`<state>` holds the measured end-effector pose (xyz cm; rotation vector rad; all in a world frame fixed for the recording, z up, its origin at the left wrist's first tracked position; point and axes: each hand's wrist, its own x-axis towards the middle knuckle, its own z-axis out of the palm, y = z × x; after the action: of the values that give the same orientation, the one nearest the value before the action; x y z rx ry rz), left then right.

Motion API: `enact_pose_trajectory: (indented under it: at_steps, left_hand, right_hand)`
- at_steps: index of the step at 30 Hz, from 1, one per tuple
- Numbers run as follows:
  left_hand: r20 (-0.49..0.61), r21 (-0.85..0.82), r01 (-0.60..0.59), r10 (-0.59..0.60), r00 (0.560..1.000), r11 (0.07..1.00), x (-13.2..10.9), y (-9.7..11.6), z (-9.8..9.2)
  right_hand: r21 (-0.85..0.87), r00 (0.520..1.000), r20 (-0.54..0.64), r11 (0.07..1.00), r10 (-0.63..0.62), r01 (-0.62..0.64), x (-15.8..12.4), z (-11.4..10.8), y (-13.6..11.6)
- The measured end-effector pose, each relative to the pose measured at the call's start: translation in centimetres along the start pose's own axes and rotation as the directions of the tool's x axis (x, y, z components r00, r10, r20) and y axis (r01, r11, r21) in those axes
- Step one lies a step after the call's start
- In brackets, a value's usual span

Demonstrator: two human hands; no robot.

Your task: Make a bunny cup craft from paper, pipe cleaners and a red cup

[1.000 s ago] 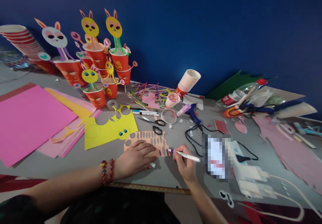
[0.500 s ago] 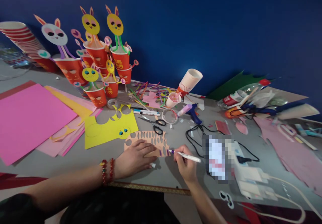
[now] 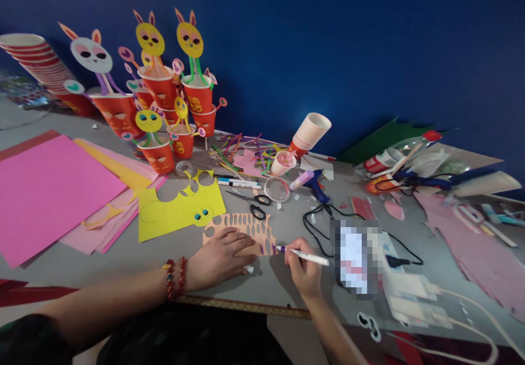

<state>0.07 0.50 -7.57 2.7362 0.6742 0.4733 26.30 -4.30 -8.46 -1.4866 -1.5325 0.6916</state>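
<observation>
Little has shifted: the right hand (image 3: 305, 273) pinches a white, purple-tipped marker (image 3: 314, 258), its tip barely moved at the right edge of the hole-cut peach paper sheet (image 3: 258, 238) on the grey tabletop (image 3: 270, 278); marking seems ongoing. The left hand (image 3: 221, 259) lies flat across the sheet.

Peach sheet (image 3: 221, 224) partly hidden; screen (image 3: 351, 256) unreadably pixelated

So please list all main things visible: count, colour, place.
holed sheet: 1, peach, front centre
purple-tipped marker: 1, white, front centre
scissors: 1, black, centre
drawn-on sheet: 1, yellow, left
stacked sheets: several, mostly pink, left
rabbit faces: several, mostly yellow, rear
paper cups: many, mostly red, rear
sticks: many, multicolour, rear centre
glue gun: 1, blue, centre
power strip: 1, white, right
left hand: 1, on holed sheet
right hand: 1, holding marker
</observation>
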Motion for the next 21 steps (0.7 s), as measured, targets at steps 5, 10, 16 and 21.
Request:
enact_pose_trajectory:
  at_steps: [5, 10, 16, 21]
  left_hand:
    - [0.009, 0.001, 0.001, -0.001, 1.0, 1.0, 0.01, -0.02, 0.12]
    - [0.008, 0.002, 0.006, -0.006, 1.0, 1.0, 0.03, -0.06, 0.11]
    - [0.002, -0.002, 0.006, -0.006, 1.0, 1.0, 0.01, -0.01, 0.01]
    - [-0.009, 0.002, -0.001, 0.001, 1.0, 1.0, 0.05, 0.02, -0.06]
  right_hand:
    - [0.0, 1.0, -0.001, 1.0, -0.005, 0.005, 0.04, -0.08, -0.22]
    - [0.003, 1.0, -0.017, 1.0, -0.009, 0.009, 0.06, -0.1, -0.57]
    - [0.031, 1.0, -0.026, 0.999, 0.009, -0.009, -0.06, -0.07, -0.52]
    - [0.023, 1.0, -0.023, 1.0, 0.011, -0.01, 0.08, 0.06, -0.31]
